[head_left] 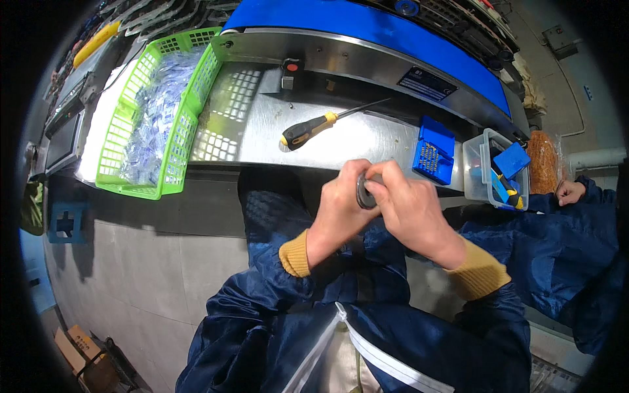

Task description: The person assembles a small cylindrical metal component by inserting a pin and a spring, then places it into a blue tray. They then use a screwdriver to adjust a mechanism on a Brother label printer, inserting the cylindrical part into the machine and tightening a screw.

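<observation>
Steel bench (252, 141) before a blue belt (373, 29). Just near of it: dark round piece (363, 192), gripped between closed left hand (339, 204) and right hand (419, 213), presumably for steadiness. Screwdriver (308, 131) far left, bit case (435, 154) far right, apparently within easy reach.

A small dark grey object (362, 192) is held between the left hand (337, 206) and the right hand (416, 209), its curved rim showing among the fingers. They cover most of it, hiding its full shape. It appears just on the person's side of the counter's near edge (314, 164).
</observation>
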A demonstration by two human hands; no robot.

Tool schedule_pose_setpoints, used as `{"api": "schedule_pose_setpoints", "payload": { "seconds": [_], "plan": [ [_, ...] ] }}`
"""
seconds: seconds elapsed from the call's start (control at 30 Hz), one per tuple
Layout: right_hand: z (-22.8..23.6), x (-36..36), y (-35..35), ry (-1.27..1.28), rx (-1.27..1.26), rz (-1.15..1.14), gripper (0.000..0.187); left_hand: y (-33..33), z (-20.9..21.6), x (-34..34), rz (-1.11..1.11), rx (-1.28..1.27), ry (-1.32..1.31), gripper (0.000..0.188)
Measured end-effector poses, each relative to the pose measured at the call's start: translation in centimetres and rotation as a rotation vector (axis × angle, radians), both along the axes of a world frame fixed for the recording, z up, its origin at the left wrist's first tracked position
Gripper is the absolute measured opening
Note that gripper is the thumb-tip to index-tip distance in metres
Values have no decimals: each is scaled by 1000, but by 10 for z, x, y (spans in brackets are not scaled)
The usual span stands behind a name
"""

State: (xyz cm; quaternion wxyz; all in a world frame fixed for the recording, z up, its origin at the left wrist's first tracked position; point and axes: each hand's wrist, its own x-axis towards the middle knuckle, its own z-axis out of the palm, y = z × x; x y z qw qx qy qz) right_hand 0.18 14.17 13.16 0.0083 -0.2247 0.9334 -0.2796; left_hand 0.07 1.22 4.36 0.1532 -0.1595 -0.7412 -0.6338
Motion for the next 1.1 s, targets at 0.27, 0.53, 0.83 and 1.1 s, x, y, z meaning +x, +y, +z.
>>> {"api": "schedule_pose_setpoints", "payload": {
  "seconds": [0.27,0.53,0.83,1.1],
  "plan": [
    [-37,-18,-19,44,-56,-213,14,0,-27,-27,135,-93,120,52],
    [-52,-40,-29,-70,-152,-358,23,-4,-44,-43,200,-187,154,51],
    [-52,-46,-25,-271,-230,-471,26,-6,-36,-50,180,-186,151,45],
    [10,-24,18,74,-112,148,14,-35,-2,-29,-372,148,-371,40]
  ]
}}
